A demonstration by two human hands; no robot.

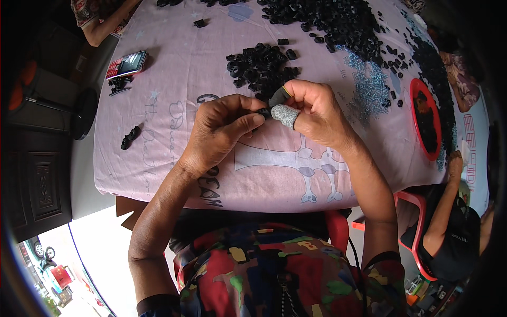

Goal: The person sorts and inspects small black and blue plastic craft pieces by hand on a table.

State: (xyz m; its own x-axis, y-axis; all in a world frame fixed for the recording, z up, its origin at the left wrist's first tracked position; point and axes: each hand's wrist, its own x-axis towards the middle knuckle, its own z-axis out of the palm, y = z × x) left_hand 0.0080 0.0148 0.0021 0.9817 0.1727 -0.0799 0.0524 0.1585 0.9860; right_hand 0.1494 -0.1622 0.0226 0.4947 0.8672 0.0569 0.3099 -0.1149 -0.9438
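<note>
Above the pink printed tablecloth, my two hands meet at a small black ridged piece. My left hand pinches it between thumb and forefinger. From the other side my right hand closes on it, with a speckled grey finger cover on the thumb and a dark cover with a yellow edge on the forefinger. Those covered tips hide part of the piece. Just beyond my fingers lies a small pile of similar black pieces.
A large heap of black pieces spreads across the far side, beside scattered clear bluish bits. At right lies a red tray. A red phone and joined black pieces lie at left. Other people's arms show around the table.
</note>
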